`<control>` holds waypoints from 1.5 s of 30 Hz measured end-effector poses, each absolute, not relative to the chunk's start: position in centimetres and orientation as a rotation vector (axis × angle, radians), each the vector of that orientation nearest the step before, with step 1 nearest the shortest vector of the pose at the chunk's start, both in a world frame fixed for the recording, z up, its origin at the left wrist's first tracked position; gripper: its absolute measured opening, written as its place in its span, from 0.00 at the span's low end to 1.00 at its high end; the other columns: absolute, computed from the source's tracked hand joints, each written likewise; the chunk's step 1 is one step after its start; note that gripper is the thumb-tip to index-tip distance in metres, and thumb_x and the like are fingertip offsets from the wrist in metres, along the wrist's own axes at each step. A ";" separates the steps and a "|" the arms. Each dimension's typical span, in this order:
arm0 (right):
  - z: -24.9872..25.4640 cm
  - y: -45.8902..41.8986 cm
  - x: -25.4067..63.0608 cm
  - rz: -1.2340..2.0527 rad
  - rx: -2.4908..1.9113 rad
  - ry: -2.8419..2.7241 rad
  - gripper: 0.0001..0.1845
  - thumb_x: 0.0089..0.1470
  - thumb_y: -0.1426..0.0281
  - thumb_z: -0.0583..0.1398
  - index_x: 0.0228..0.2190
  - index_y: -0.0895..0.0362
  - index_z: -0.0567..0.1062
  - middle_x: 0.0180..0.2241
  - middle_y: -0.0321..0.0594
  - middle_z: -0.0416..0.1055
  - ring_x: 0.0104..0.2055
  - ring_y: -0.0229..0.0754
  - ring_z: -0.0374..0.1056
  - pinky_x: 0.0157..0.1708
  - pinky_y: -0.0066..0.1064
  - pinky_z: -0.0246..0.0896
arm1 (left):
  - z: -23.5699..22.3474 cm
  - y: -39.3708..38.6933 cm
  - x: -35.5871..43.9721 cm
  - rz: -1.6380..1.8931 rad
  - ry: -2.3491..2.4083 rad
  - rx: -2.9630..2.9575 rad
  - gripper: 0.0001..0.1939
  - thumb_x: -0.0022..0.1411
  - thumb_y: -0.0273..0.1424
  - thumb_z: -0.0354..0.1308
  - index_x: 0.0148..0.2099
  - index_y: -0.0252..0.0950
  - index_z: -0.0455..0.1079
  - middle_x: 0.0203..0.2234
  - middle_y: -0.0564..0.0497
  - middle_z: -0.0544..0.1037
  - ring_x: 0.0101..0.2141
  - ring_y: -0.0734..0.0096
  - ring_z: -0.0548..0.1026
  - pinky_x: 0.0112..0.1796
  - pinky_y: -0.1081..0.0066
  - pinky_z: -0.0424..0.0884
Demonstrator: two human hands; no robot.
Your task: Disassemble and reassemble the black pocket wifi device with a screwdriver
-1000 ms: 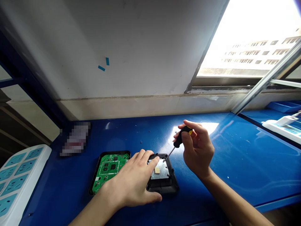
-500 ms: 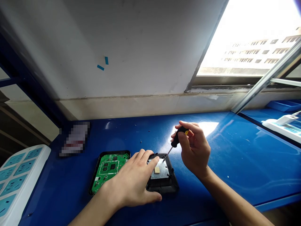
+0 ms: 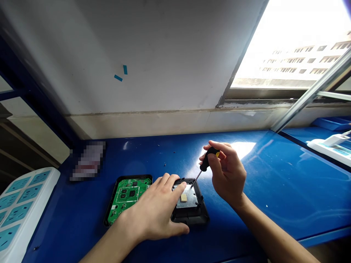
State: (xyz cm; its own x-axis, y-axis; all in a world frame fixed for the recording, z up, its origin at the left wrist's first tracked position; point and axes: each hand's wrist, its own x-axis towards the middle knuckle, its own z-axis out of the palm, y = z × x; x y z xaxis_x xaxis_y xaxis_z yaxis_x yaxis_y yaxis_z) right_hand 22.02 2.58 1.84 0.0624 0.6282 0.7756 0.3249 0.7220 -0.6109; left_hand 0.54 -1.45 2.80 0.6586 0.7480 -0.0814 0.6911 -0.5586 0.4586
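My right hand (image 3: 229, 175) is closed around the black-and-yellow handle of a screwdriver (image 3: 207, 159). The slanted shaft runs down to the upper right corner of a silver metal plate (image 3: 189, 202), where its tip meets a screw spot. That plate, with a small beige pad (image 3: 183, 198) on it, sits inside a black plastic cover (image 3: 201, 217). My left hand (image 3: 157, 208) spans the cover's left part, fingers at the far side and thumb by the near edge, gripping it against the table. Left of it, partly hidden by this hand, lies a green circuit board (image 3: 128, 193) in a black housing.
Small screws (image 3: 165, 164) lie on the blue table (image 3: 274, 175) behind the cover. A white power strip (image 3: 27, 204) stands at the left edge, near a blurred-out object (image 3: 89, 160). Another power strip (image 3: 330, 148) and a blue tray (image 3: 333, 123) are at the far right.
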 end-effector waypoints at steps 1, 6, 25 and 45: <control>1.9 2.6 22.0 0.278 -0.813 -1.544 0.17 0.66 0.73 0.58 0.54 0.46 0.73 0.45 0.37 0.72 0.33 0.36 0.76 0.29 0.33 0.79 | 2.8 -1.4 0.5 0.168 1.122 2.421 0.47 0.52 0.49 0.73 0.69 0.41 0.62 0.66 0.40 0.64 0.64 0.40 0.62 0.62 0.45 0.64; 1.9 2.5 22.0 0.278 -0.807 -1.544 0.18 0.67 0.74 0.57 0.54 0.46 0.73 0.46 0.37 0.74 0.33 0.36 0.76 0.29 0.33 0.79 | 2.7 -1.4 0.5 0.196 1.122 2.420 0.46 0.51 0.48 0.73 0.68 0.42 0.63 0.64 0.40 0.65 0.62 0.42 0.64 0.61 0.46 0.66; 2.0 2.8 22.0 0.220 -0.776 -1.473 0.17 0.67 0.74 0.57 0.53 0.46 0.73 0.46 0.38 0.72 0.35 0.37 0.77 0.33 0.36 0.79 | 2.9 -1.4 0.5 0.179 1.126 2.399 0.46 0.52 0.49 0.72 0.69 0.43 0.62 0.66 0.41 0.64 0.64 0.39 0.62 0.62 0.45 0.64; 1.0 3.0 21.7 0.258 -0.816 -1.531 0.17 0.66 0.74 0.58 0.52 0.45 0.73 0.48 0.37 0.70 0.38 0.38 0.78 0.36 0.38 0.79 | 3.0 -1.3 0.7 0.213 1.130 2.438 0.45 0.51 0.47 0.74 0.66 0.36 0.63 0.59 0.42 0.70 0.57 0.46 0.68 0.59 0.49 0.68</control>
State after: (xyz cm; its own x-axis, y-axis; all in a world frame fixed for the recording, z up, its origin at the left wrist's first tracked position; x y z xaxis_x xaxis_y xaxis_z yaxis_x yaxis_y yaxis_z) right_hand 21.71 3.03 1.01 0.0742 0.6246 0.7774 0.3353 0.7185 -0.6093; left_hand 0.66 -1.35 2.99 0.6539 0.7552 -0.0447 0.6869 -0.5679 0.4535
